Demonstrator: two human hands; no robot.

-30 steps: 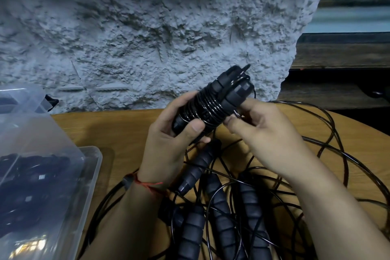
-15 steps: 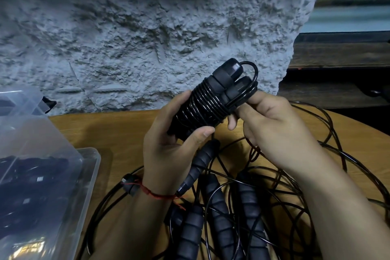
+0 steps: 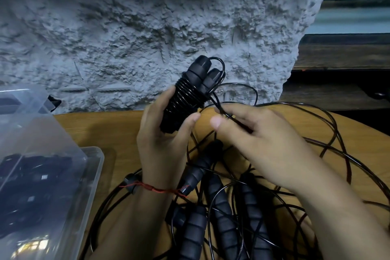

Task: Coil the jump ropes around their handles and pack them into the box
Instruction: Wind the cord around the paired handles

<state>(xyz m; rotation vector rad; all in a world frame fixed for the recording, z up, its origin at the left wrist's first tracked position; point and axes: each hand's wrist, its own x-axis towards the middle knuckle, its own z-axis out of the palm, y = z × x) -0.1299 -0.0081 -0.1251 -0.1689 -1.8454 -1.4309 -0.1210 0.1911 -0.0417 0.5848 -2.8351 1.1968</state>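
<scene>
Your left hand (image 3: 162,145) grips the coiled jump rope (image 3: 190,93), fingers and thumb curled round its lower half. It holds the rope above the table (image 3: 109,131), near the middle of your view, tilted toward one o'clock. The rope is two black handles side by side, bound with tight turns of thin, glossy black cord. Both end caps stick out at the top, and a small loop arches over them.

Your right hand (image 3: 251,135), at four o'clock from the bundle, pinches the free cord (image 3: 217,102) between thumb and fingers just where it leaves the coil.

At six o'clock, four loose handles (image 3: 219,202), ribbed and black, lie on the wooden table amid tangled cord. You cannot tell how many ropes that tangle holds, and your forearms cover part of it.

At eight o'clock stands one clear plastic box (image 3: 92,175), cut off by the edge of view, with its lid (image 3: 31,124) raised. Dark bundles show inside, too blurred to count. One red thread (image 3: 156,189) circles your left wrist.
</scene>
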